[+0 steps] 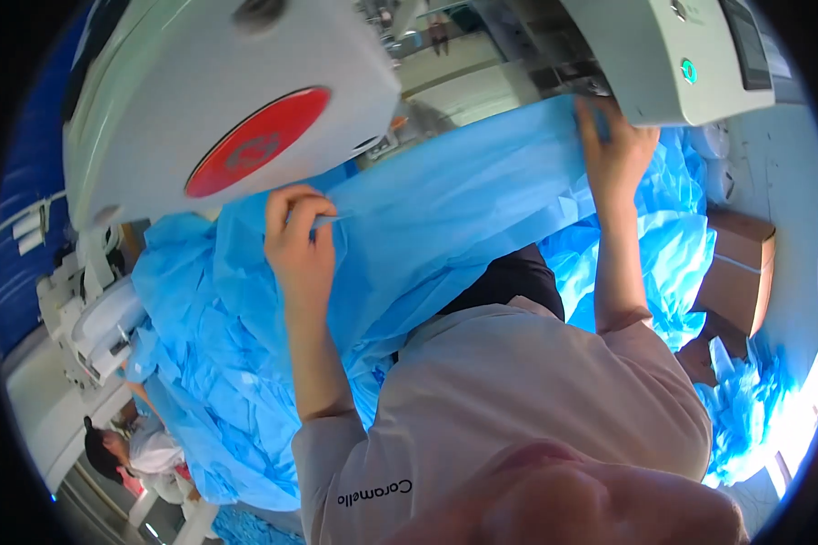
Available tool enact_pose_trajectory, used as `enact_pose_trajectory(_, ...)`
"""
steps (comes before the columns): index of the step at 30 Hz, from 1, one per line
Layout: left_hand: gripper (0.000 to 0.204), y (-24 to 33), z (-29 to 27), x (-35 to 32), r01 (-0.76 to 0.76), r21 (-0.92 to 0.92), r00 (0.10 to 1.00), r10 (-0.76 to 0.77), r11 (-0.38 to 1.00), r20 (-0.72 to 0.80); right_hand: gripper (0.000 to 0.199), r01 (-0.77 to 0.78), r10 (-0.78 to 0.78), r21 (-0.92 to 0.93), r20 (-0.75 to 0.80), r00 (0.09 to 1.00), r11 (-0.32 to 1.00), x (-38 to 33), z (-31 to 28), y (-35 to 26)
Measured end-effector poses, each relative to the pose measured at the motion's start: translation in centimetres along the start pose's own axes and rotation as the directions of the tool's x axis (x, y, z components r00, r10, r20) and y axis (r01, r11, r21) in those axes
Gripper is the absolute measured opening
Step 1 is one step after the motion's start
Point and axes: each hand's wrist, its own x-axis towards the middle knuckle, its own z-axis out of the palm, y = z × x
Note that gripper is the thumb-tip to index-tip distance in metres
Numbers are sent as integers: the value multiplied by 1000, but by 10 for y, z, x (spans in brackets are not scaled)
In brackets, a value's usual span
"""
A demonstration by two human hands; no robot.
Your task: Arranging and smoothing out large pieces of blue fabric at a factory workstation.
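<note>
stretching blue cloth (463, 195) beside the white machine (191, 100), half-curled left hand (300, 241) and right hand (618, 153) pinch it, mostly flat, some folds seemingly left.

A thin light-blue cloth (463, 182) stretches across at a slant, its right end farther off than its left. The far edge runs fairly straight; the near side sags in soft, creased folds.

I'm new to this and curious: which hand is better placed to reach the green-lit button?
Probably the right hand: it's at the blue fabric, close to the white box with the green-lit button. The left hand is farther off, near the red oval.
</note>
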Motion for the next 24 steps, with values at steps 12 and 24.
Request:
enact_pose_trajectory(12,9,-46,14,2,119,-18,980,-121,993,-159,30,197,-204,-203,-13,979,959,16,44,13)
enact_pose_trajectory(24,26,-78,-97,-105,374,-52,918,-362,926,160,38,622,-466,-230,484,740,749,-16,77,-53)
